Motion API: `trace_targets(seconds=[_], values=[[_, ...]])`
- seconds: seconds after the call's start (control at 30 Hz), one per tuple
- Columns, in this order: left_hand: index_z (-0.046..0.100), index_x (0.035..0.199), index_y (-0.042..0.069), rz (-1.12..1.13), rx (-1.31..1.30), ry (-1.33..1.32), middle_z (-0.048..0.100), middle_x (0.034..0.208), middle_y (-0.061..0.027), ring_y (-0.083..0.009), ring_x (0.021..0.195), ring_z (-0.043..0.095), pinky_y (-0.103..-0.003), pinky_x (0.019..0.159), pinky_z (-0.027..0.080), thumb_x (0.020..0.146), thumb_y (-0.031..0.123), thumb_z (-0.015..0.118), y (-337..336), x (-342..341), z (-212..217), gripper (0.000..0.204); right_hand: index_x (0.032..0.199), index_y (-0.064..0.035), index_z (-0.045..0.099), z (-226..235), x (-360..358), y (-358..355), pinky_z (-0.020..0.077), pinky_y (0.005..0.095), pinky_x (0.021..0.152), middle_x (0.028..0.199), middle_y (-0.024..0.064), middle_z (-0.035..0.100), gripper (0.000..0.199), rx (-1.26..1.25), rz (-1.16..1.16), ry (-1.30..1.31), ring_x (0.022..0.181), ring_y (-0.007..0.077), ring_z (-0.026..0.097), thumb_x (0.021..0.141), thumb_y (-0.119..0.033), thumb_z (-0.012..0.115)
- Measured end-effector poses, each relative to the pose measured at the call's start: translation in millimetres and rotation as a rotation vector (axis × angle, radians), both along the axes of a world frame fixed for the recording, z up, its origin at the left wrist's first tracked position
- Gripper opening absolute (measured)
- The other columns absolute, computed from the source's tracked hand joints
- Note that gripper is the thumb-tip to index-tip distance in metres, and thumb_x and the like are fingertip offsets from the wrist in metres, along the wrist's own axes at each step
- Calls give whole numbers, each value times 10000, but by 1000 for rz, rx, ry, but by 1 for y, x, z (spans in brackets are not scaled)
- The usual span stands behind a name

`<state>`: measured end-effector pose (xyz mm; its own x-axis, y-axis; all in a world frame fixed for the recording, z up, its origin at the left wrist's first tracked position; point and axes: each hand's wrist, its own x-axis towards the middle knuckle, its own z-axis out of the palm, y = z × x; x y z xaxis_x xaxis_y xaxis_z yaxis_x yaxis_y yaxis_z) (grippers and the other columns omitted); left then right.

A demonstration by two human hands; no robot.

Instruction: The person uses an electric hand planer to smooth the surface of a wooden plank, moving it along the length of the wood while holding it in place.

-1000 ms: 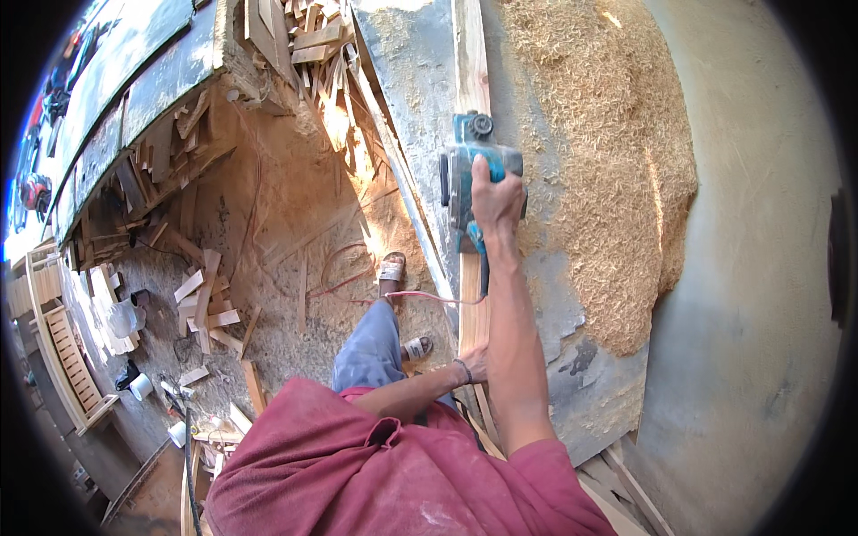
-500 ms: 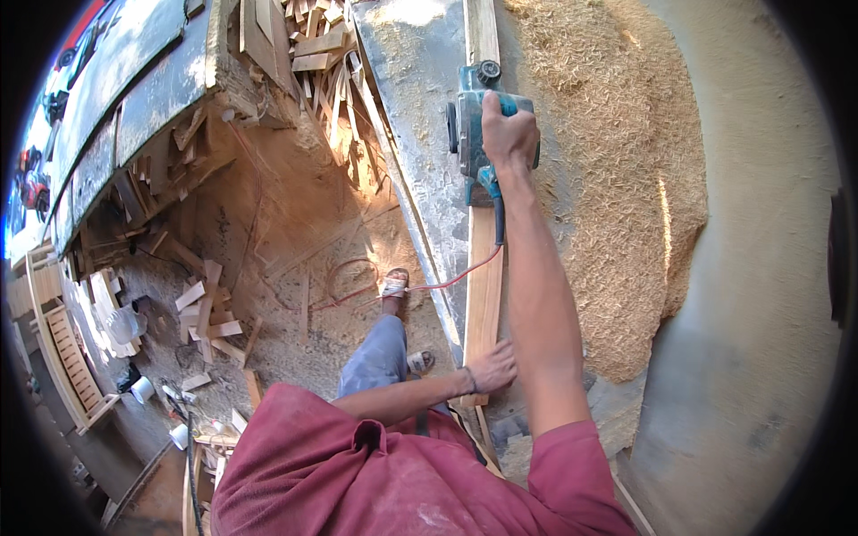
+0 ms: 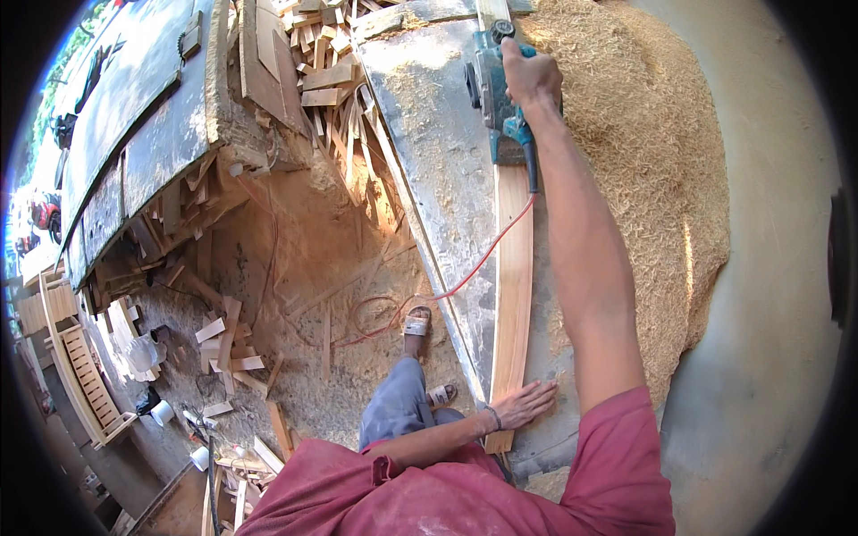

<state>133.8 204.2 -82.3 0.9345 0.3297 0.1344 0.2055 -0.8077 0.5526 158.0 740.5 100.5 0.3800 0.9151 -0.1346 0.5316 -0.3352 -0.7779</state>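
Note:
My right hand [image 3: 536,79] is wrapped round the top handle of a teal electric planer [image 3: 491,87], with that arm stretched far forward. The planer sits on a long wooden board [image 3: 513,295] that runs away from me along the grey bench [image 3: 447,170]. Near the board's close end, my left hand [image 3: 525,405] lies across it, palm down with fingers extended past its right edge. A red cord [image 3: 478,264] trails from the planer's rear, off the bench's left edge to the ground. The planer's sole is hidden against the wood.
Wood shavings [image 3: 635,161] are heaped right of the board beside a wall [image 3: 769,357]. Offcuts [image 3: 326,85] pile up at the far left of the bench. Another worktable [image 3: 161,116] stands left. Loops of cord lie by my foot [image 3: 416,322].
The planer has slid farther forward along the board with my right hand on it. My left hand's fingers have straightened out over the board. The view has shifted too.

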Motion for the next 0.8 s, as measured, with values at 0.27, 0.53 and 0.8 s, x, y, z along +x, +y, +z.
trace_targets(seconds=[0.27,0.53,0.8], values=[[453,1381,45,-38,-33,-48,375,1533,-127,-255,1482,245,-437,1235,126,923,228,415,9,-5,7,495,690,-39,702,-1,5,96,553,366,595,658,124,689,469,129,8,-75,603,210,688,813,-469,563],[556,1195,11,-7,-224,-239,408,1490,-181,-293,1465,276,-415,1226,182,898,182,448,-1,-1,0,359,806,-7,723,20,-2,171,528,384,507,620,158,659,574,156,-102,21,510,242,646,854,-569,619],[577,1147,1,11,-324,-305,429,1464,-187,-300,1456,294,-417,1225,193,888,151,463,-8,1,-6,321,733,-9,691,19,-5,220,503,368,476,569,131,625,559,226,-82,84,469,223,607,854,-548,606]])
